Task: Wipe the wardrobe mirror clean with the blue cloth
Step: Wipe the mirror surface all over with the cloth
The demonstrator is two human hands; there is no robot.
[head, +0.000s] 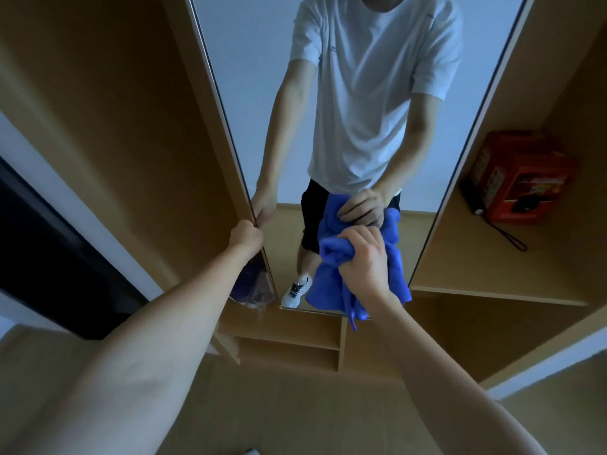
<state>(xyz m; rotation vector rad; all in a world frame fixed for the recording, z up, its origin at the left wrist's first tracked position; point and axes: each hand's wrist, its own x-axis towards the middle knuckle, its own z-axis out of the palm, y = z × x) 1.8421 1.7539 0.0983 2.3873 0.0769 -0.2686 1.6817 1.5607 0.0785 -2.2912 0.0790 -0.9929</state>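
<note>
Bedroom wardrobe of pale wood, open shelves to either side of a tall mirror (262, 93). Nearest: two bare forearms reaching forward. Right hand (364, 257) was clenched round a bunched blue cloth (331, 284), held against the lower part of the glass, loose folds hanging below the fist. Left hand (248, 238) gripped the mirror's left edge, fingers curled round it. Farther right: a shelf compartment (476, 264) held a red box (522, 178) with a black strap trailing beside it.
</note>
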